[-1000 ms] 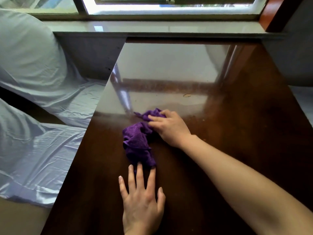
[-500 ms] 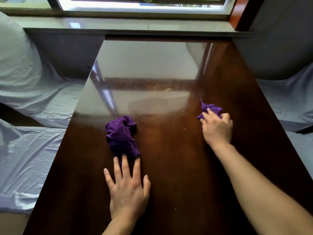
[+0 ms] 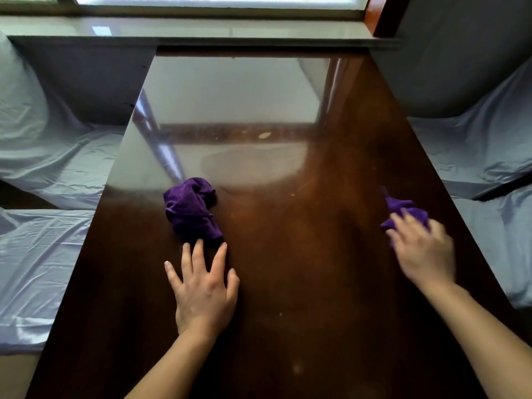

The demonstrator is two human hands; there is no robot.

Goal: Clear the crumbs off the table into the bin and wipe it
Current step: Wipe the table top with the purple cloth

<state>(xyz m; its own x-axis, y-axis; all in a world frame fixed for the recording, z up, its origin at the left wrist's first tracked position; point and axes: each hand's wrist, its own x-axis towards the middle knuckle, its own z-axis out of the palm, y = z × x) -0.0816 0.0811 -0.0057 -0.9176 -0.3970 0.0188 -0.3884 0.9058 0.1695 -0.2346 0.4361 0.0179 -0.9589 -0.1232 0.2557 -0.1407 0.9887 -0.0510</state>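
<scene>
A glossy dark brown table (image 3: pixel 302 335) fills the head view. On it a crumpled purple cloth (image 3: pixel 190 210) lies left of centre. My left hand (image 3: pixel 204 292) lies flat just behind that cloth, its fingertips touching the cloth's near edge. Near the table's right edge my right hand (image 3: pixel 423 251), blurred by motion, grips a second purple cloth (image 3: pixel 403 207) against the surface. A pale flake (image 3: pixel 264 135) and a small crumb (image 3: pixel 292 194) lie farther out on the table. No bin is in view.
Seats draped in pale blue sheeting flank the table on the left (image 3: pixel 43 240) and right (image 3: pixel 489 156). A stone windowsill (image 3: pixel 201 28) runs along the table's far end, below a bright window.
My right hand has slid its cloth from the table's centre to the right edge and a little nearer. The left hand and the other cloth have stayed put.
</scene>
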